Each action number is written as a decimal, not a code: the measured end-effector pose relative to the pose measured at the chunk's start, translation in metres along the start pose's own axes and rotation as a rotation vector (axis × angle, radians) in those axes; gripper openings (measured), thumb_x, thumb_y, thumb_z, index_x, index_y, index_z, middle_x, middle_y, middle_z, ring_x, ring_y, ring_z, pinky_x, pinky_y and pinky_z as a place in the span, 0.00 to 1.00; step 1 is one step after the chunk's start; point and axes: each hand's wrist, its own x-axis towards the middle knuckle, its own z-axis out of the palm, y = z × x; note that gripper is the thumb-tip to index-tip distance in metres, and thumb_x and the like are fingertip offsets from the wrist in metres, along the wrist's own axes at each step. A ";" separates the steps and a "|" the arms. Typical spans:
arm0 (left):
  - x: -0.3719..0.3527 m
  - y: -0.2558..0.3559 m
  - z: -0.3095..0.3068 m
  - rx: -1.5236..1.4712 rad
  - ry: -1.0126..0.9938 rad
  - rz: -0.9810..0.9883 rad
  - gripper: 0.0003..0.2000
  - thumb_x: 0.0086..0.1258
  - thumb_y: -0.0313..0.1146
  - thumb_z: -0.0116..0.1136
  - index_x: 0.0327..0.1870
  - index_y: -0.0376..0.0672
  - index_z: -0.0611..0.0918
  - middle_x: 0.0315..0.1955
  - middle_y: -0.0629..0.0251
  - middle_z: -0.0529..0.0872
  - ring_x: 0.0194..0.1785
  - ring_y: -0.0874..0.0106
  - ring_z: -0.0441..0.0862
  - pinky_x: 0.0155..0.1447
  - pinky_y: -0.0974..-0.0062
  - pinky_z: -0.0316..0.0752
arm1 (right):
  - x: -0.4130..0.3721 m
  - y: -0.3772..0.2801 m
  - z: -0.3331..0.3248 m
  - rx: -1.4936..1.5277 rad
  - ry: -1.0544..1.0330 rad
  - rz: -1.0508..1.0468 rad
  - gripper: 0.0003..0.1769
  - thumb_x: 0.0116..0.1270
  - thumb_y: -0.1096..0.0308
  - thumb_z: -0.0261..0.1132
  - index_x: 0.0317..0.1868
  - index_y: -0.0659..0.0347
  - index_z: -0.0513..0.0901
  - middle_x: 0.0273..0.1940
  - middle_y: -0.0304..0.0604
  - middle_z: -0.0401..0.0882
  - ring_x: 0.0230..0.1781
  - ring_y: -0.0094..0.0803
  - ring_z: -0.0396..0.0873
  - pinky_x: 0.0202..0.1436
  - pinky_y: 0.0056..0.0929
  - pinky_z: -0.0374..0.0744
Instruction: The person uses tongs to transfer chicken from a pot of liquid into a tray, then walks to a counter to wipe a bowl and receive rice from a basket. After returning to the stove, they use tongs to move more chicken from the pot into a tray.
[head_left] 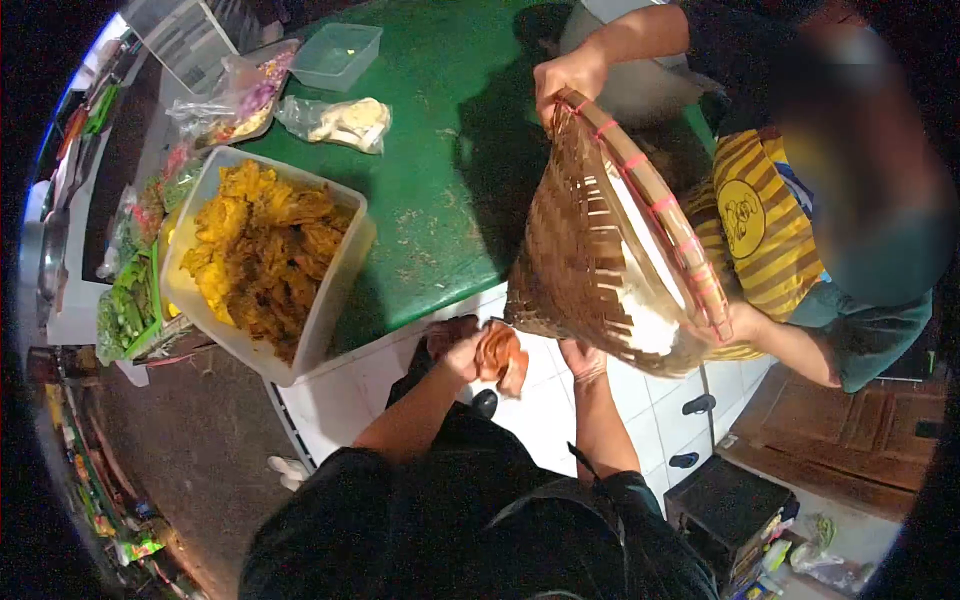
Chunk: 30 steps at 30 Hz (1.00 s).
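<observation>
Brown cloth (502, 358), likely soft, best bunched, is hanging from my left hand (461, 360), mid-frame, near my right hand (584, 361), whose grip is unclear.

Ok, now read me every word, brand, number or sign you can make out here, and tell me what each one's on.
No text is readable.
Round emblem on the striped yellow-and-brown cloth: a line drawing; any lettering is too small to read.
Green packet at lower left: too small and blurred.
Packets at lower right: too small and blurred.
</observation>
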 end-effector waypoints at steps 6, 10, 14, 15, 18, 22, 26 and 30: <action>0.027 0.010 0.003 -0.106 0.150 0.339 0.19 0.75 0.47 0.36 0.42 0.44 0.78 0.38 0.60 0.84 0.47 0.61 0.81 0.54 0.54 0.74 | 0.068 -0.044 -0.051 -0.262 -0.556 0.016 0.23 0.63 0.54 0.64 0.42 0.70 0.78 0.38 0.54 0.81 0.37 0.48 0.80 0.38 0.38 0.78; 0.057 0.013 0.040 -0.054 -0.690 0.329 0.20 0.74 0.45 0.38 0.54 0.42 0.75 0.50 0.63 0.81 0.53 0.65 0.77 0.56 0.63 0.73 | 0.073 -0.058 -0.053 -0.208 -0.478 0.059 0.23 0.64 0.54 0.63 0.46 0.68 0.77 0.42 0.52 0.80 0.41 0.46 0.79 0.41 0.38 0.77; 0.054 0.006 0.029 -0.147 -0.588 0.252 0.19 0.75 0.44 0.36 0.53 0.44 0.76 0.49 0.65 0.81 0.52 0.66 0.78 0.56 0.64 0.73 | 0.067 -0.050 -0.104 -0.182 -0.407 0.098 0.23 0.65 0.53 0.61 0.49 0.66 0.76 0.45 0.51 0.79 0.44 0.43 0.78 0.44 0.38 0.77; 0.047 0.004 0.035 -0.071 -0.272 0.369 0.19 0.76 0.44 0.35 0.54 0.44 0.75 0.51 0.65 0.80 0.53 0.67 0.77 0.57 0.64 0.73 | 0.065 -0.040 -0.040 -0.184 -0.381 0.106 0.24 0.65 0.53 0.61 0.50 0.66 0.76 0.46 0.51 0.78 0.45 0.43 0.78 0.45 0.38 0.76; 0.033 0.012 0.055 0.067 0.000 0.505 0.19 0.77 0.43 0.34 0.58 0.44 0.72 0.54 0.65 0.77 0.56 0.68 0.75 0.60 0.65 0.70 | 0.041 -0.017 0.102 0.118 0.178 0.111 0.23 0.66 0.53 0.59 0.54 0.60 0.73 0.50 0.46 0.75 0.50 0.39 0.74 0.49 0.40 0.74; 0.005 0.025 0.127 0.119 0.063 0.541 0.20 0.76 0.45 0.36 0.60 0.45 0.71 0.56 0.67 0.76 0.59 0.68 0.73 0.63 0.66 0.68 | -0.039 0.006 0.357 0.742 1.217 0.015 0.24 0.67 0.53 0.56 0.61 0.51 0.68 0.57 0.38 0.70 0.58 0.34 0.67 0.54 0.44 0.70; -0.018 0.051 0.214 0.125 0.046 0.689 0.22 0.74 0.50 0.40 0.60 0.47 0.72 0.53 0.68 0.79 0.53 0.70 0.78 0.52 0.68 0.77 | -0.039 -0.026 0.332 0.668 1.620 -0.135 0.25 0.68 0.52 0.56 0.63 0.48 0.65 0.59 0.34 0.68 0.59 0.31 0.66 0.56 0.44 0.69; -0.015 0.106 0.281 0.238 0.113 0.919 0.21 0.71 0.54 0.45 0.53 0.50 0.77 0.39 0.71 0.84 0.22 0.83 0.77 0.11 0.90 0.62 | -0.021 -0.077 0.266 0.527 1.496 -0.374 0.27 0.66 0.54 0.61 0.62 0.50 0.65 0.59 0.34 0.68 0.59 0.32 0.67 0.56 0.38 0.70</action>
